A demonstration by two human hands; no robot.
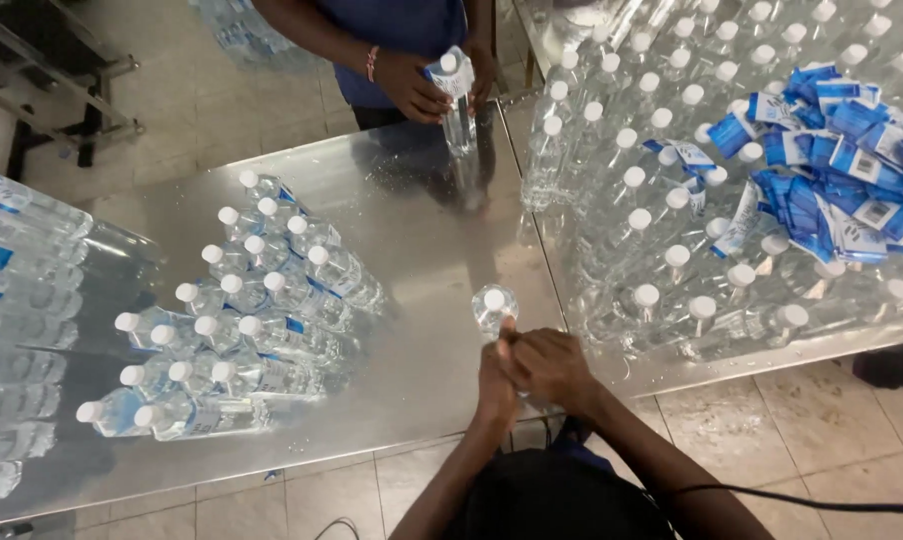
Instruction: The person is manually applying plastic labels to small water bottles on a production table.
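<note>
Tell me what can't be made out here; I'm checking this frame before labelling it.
Head view only:
- Bottle: lower body hidden by both hands; left hand partly covered by right hand.
- Co-worker's bottle: label side hidden by fingers.
- Blue labels: print too small.
- Upright bottles: cut off at the top edge.

Both hands — left hand (496,385), right hand (550,365) — grip one clear bottle (494,308) on the steel table (422,250).

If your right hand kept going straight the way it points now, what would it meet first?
The right hand points up-left, wrapped with the left hand around a clear bottle. Past that bottle lies bare metal table, then probably the cluster of labelled bottles; depth is unclear.
</note>
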